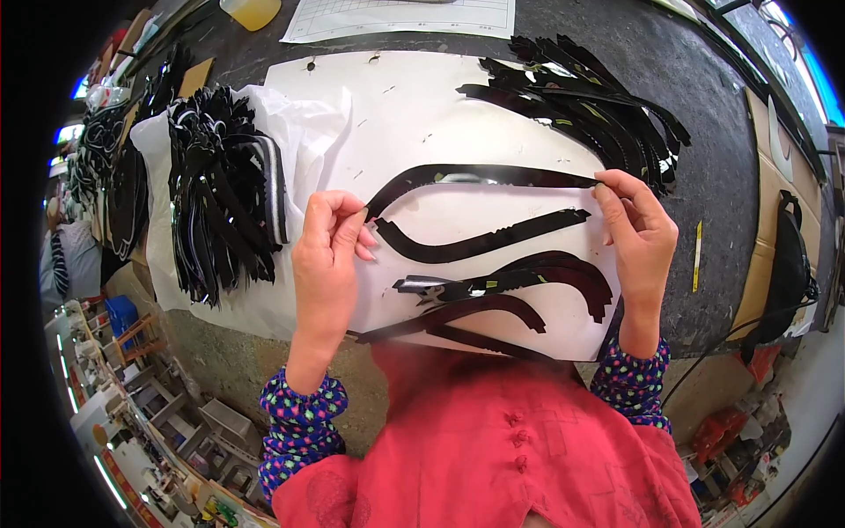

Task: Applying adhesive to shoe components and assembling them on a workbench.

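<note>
A long curved black strip point(475, 175) is stretched between both hands above a white sheet point(414, 114) on the dark table. My left hand point(327, 255) pinches its left end, and my right hand point(639, 231) pinches its right end. Just below it a wavy black strip point(480, 244) lies flat on the sheet. Closer to me, several more curved black and dark red strips point(519, 286) lie overlapping on the sheet.
A fanned pile of black strips point(590, 97) lies at the sheet's far right, another heap point(220, 185) on white wrapping at left. A printed paper form point(405, 16) and a yellowish container point(251, 11) lie at the far edge. A yellow pencil point(697, 255) lies right of my hand.
</note>
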Motion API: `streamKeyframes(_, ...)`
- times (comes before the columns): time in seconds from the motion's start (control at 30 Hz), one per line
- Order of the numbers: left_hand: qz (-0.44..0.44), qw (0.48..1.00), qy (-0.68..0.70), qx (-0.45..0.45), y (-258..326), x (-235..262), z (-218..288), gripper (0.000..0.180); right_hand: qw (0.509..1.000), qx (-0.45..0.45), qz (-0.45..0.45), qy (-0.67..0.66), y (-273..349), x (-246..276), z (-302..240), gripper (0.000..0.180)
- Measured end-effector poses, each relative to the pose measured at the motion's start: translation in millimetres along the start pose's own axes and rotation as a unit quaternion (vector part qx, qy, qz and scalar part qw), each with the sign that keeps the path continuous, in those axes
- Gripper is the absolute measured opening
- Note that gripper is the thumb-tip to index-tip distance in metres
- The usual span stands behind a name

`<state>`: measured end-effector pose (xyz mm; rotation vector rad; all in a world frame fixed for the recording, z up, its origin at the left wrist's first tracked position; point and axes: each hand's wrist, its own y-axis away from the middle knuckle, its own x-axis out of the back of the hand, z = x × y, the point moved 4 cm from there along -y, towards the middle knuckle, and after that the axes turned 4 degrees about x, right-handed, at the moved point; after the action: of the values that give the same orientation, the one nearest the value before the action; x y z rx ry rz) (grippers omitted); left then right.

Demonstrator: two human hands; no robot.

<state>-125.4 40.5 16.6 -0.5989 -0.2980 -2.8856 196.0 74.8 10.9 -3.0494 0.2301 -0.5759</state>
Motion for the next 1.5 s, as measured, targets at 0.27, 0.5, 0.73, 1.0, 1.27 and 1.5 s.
streamKeyframes(0.27,0.009,0.997,-0.070,-0.021,1,-4,7,0.023,0.994,-0.054,-0.022,-0.096,-2,-3,-2,0.021)
streamKeyframes(0.5,0.016,0.997,-0.076,-0.017,-1,-5,2,0.023,0.996,0.047,-0.022,0.077,10,3,-9,0.020)
streamKeyframes(0.73,0.011,0.991,-0.129,-0.027,-4,-6,6,0.025,0.983,0.084,-0.078,0.141,21,5,-19,0.027)
streamKeyframes(1.0,0.008,0.984,-0.173,-0.047,-6,-8,7,0.027,0.979,0.104,-0.089,0.152,22,0,-12,0.028)
streamKeyframes(1.27,0.024,0.969,-0.207,-0.135,4,-4,17,0.030,0.977,0.117,-0.081,0.156,19,-1,-12,0.025)
streamKeyframes(1.5,-0.071,0.956,-0.197,-0.207,12,-8,-5,0.042,0.963,0.165,-0.074,0.200,17,-5,-11,0.021)
